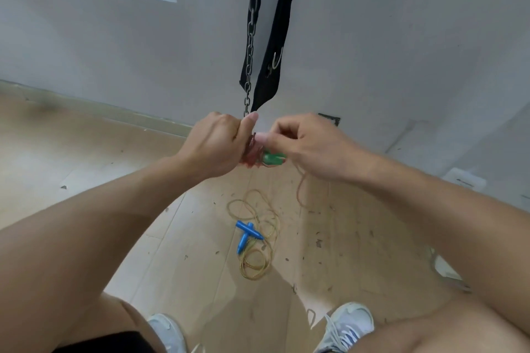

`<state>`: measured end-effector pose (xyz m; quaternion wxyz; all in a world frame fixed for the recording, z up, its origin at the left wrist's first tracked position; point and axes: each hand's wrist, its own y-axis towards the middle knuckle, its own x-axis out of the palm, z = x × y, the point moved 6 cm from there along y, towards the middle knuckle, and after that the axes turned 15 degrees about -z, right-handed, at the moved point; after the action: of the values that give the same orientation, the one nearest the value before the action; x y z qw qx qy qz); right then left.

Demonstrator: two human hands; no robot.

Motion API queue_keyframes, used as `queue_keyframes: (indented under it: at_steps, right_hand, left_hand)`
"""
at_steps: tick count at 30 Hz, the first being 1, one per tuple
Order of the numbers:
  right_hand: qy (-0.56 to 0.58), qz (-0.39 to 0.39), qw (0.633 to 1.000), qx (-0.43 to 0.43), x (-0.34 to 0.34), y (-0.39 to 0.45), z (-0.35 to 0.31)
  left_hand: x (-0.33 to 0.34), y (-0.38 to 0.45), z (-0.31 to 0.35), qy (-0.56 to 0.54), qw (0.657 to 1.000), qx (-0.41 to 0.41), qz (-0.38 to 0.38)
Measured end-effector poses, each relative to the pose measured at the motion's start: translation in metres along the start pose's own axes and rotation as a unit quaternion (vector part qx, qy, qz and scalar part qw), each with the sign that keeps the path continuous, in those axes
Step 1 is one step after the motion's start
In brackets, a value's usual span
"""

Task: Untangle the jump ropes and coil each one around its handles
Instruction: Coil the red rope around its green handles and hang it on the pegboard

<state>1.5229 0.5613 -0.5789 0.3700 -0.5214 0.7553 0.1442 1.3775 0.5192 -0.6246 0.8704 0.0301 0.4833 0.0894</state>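
Progress stands at roughly the halfway mark, as a judgement from the layout: one rope is in the winding stage and one rope is untouched. The left hand [218,146] is clenched around a bundle of reddish-brown rope wound on green plastic handles [272,158], with the thumb raised above the bundle. The right hand [309,149] pinches a strand of thin tan cord [301,189] just beside the bundle; its fingers [265,137] are curled on that strand, which hangs in a loose loop below the hand. The loop indicates that some length remains to be wound. The second rope, a yellow-green braided cord [258,264] with two blue plastic handles [248,233], lies on the light wooden floor [86,157] well below both hands, in slack overlapping loops, handles crossed, not coiled. This rope remains to be picked up, cleared and wound. A steel chain [251,37] and black strap [275,66] hang behind the hands.
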Motion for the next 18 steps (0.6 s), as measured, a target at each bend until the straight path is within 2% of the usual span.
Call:
queue_keyframes:
  at_steps: [4,8,11,13,18]
  right_hand:
    - [0.126,0.007,0.992,-0.030,-0.014,0.000,0.018]
    - [0.196,0.011,0.980,-0.018,-0.020,0.000,0.037]
    - [0.250,0.040,0.967,0.007,-0.021,0.002,0.049]
    - [0.258,0.033,0.965,0.024,-0.012,0.004,0.054]
    - [0.225,-0.063,0.970,0.063,0.037,0.010,0.042]
  left_hand:
    - [-0.004,-0.004,0.022,-0.074,0.995,0.061,0.003]
    - [-0.003,-0.009,0.029,-0.159,0.984,0.083,0.011]
    - [-0.005,-0.011,0.027,-0.231,0.971,0.053,0.043]
    - [-0.005,-0.012,0.026,-0.270,0.961,0.033,0.057]
    - [-0.002,-0.011,0.006,-0.309,0.945,-0.064,0.092]
